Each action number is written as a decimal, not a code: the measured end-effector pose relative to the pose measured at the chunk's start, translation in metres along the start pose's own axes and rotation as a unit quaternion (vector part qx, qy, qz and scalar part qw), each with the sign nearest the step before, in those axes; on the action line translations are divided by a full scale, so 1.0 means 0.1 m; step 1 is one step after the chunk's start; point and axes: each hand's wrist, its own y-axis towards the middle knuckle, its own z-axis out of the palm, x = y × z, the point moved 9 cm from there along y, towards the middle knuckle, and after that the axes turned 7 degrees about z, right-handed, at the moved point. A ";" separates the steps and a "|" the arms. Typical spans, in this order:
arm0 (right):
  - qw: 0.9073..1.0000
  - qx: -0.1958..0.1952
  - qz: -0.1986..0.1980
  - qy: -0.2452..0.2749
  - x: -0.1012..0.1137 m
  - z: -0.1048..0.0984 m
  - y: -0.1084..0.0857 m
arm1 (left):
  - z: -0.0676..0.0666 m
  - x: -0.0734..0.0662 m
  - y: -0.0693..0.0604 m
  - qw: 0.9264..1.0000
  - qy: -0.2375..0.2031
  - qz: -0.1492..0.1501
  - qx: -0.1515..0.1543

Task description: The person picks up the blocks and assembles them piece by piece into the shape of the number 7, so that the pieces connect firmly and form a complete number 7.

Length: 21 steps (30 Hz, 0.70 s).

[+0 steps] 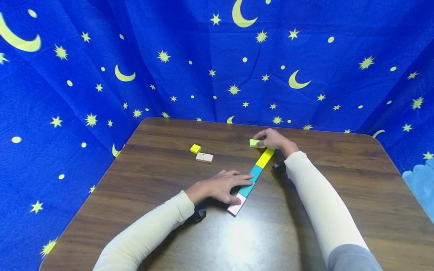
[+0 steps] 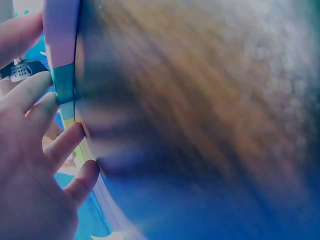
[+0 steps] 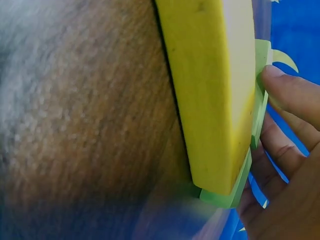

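A slanting row of flat blocks lies on the table: a pink block at the near end, two teal blocks, then a yellow block. My left hand rests along the row's left side, fingers spread, its thumb by the pink block and fingertips at the teal ones. At the far end my right hand pinches a light green block, lying crosswise to the row. The right wrist view shows its thumb on that green block, with a second green block against the yellow block's end.
A small yellow block and a speckled white block lie left of the row. The brown wooden table meets a blue star-and-moon curtain at the back and left.
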 end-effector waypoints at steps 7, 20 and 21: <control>1.000 -0.001 0.004 0.011 -0.06 -0.01 -0.01 | 0.00 0.00 0.01 1.000 0.000 0.000 0.000; 1.000 -0.015 0.008 0.024 -0.13 -0.03 -0.04 | 0.00 0.00 0.02 1.000 0.002 0.001 -0.005; 1.000 -0.015 0.009 0.026 -0.13 -0.03 -0.05 | 0.00 0.01 0.02 1.000 0.003 0.001 -0.005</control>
